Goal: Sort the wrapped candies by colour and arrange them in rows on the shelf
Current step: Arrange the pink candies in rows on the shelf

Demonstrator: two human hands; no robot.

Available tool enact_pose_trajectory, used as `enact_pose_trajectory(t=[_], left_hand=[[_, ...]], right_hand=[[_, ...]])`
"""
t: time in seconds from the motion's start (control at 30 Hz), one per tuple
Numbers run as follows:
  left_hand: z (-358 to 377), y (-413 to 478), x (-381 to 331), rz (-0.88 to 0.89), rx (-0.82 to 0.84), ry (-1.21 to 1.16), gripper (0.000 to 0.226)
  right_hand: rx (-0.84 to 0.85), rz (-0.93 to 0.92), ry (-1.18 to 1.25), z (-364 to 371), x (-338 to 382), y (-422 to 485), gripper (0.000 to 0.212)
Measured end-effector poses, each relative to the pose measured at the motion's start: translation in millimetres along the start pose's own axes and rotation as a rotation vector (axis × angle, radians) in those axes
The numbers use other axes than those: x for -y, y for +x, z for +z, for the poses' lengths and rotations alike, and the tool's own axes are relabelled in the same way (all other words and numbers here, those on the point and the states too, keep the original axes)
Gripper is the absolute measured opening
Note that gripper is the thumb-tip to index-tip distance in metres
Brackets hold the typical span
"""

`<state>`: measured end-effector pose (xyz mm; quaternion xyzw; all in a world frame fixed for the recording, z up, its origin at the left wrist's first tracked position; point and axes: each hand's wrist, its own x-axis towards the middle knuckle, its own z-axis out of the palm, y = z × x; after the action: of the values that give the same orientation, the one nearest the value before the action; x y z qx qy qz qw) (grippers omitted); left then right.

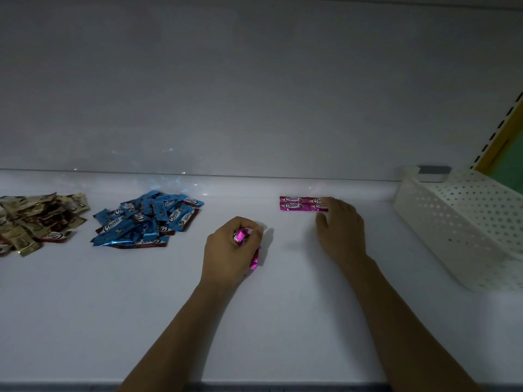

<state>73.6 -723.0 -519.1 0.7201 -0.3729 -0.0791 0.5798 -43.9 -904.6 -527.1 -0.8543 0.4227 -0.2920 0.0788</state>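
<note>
"Choco" stands in white script on the pink candies (pixel 294 203) lying flat in two rows near the back edge of the shelf (pixel 283 321), right of the middle. The same word shows on several wrappers in the blue pile (pixel 147 222) further left, some turned upside down. Print on the gold pile (pixel 36 219) at the left edge is too small to read.

Dim, bluish cast; soft shadows by hands, wide-angle bend at edges, slight blur.
</note>
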Motion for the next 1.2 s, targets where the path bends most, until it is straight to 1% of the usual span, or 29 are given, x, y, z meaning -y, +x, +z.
enact_pose_trajectory(t=[0.03, 0.07, 0.1, 0.13, 0.17, 0.2, 0.27, 0.33, 0.37, 0.43, 0.5, 0.57, 0.6, 0.7, 0.73, 0.8, 0.83, 0.93, 1.03, 1.1, 1.13, 1.17, 1.2], left_hand=[[-1, 2, -1, -0.027, -0.027, -0.051, 0.019], [-2, 4, -3, -0.058, -0.063, -0.116, 0.019], [-4, 6, -4, -0.091, -0.101, -0.185, 0.018], [-4, 8, -4, -0.127, -0.134, -0.247, 0.019], [-4, 9, -4, -0.149, -0.151, -0.274, 0.021], [-4, 10, -3, -0.143, -0.143, -0.283, 0.026], [-4, 7, -1, -0.102, -0.087, -0.321, 0.035], [-6, 7, 0, -0.114, -0.068, -0.37, 0.038], [-8, 8, 1, -0.127, -0.082, -0.361, 0.038], [-8, 9, 2, -0.102, -0.1, -0.297, 0.037], [-7, 9, 2, -0.056, -0.088, -0.222, 0.03], [-7, 8, 2, -0.044, -0.099, -0.181, 0.025], [-7, 8, 3, -0.048, -0.107, -0.18, 0.025], [-7, 7, 4, -0.048, -0.095, -0.188, 0.03], [-7, 7, 3, -0.048, -0.087, -0.184, 0.031], [-6, 6, 2, -0.042, -0.07, -0.153, 0.03], [-6, 5, 1, -0.032, -0.056, -0.133, 0.029], [-3, 2, 2, 0.012, -0.018, -0.027, 0.024], [-1, 2, 2, -0.024, -0.026, -0.011, 0.021], [-1, 3, 3, -0.049, -0.03, 0.012, 0.022], [-1, 4, 3, -0.057, -0.029, 0.028, 0.022], [-1, 4, 4, -0.058, -0.033, 0.038, 0.022], [-1, 4, 4, -0.055, -0.037, 0.038, 0.021]], right_hand=[[-0.037, -0.025, 0.104, -5, 7, -4, 0.032], [-0.018, -0.038, 0.279, -13, 17, -10, 0.027], [0.067, -0.041, 0.493, -22, 32, -19, 0.025], [0.19, -0.044, 0.704, -28, 49, -30, 0.025], [0.323, -0.043, 0.858, -29, 65, -39, 0.024], [0.437, -0.056, 0.929, -27, 79, -47, 0.023], [0.569, -0.099, 0.956, -20, 97, -57, 0.016], [0.626, -0.078, 1.042, -17, 102, -58, 0.007], [0.639, -0.066, 1.077, -18, 100, -56, 0.005], [0.641, -0.05, 1.062, -21, 93, -53, 0.009], [0.585, -0.026, 1.049, -23, 88, -48, 0.013], [0.543, 0.009, 1.076, -25, 85, -44, 0.011], [0.57, 0.017, 1.087, -27, 85, -44, 0.007], [0.694, -0.035, 1.011, -27, 87, -51, 0.019], [0.697, -0.055, 0.988, -25, 88, -53, 0.017], [0.641, -0.039, 0.99, -22, 87, -54, 0.011], [0.594, -0.003, 0.997, -21, 87, -52, 0.014], [0.458, 0.176, 1.011, -22, 81, -42, 0.013], [0.36, 0.369, 1.163, -25, 71, -32, 0.014], [0.32, 0.443, 1.242, -26, 64, -26, 0.014], [0.285, 0.457, 1.236, -26, 62, -25, 0.013], [0.21, 0.441, 1.175, -25, 60, -25, 0.01], [0.088, 0.376, 1.036, -21, 58, -25, 0.009]])
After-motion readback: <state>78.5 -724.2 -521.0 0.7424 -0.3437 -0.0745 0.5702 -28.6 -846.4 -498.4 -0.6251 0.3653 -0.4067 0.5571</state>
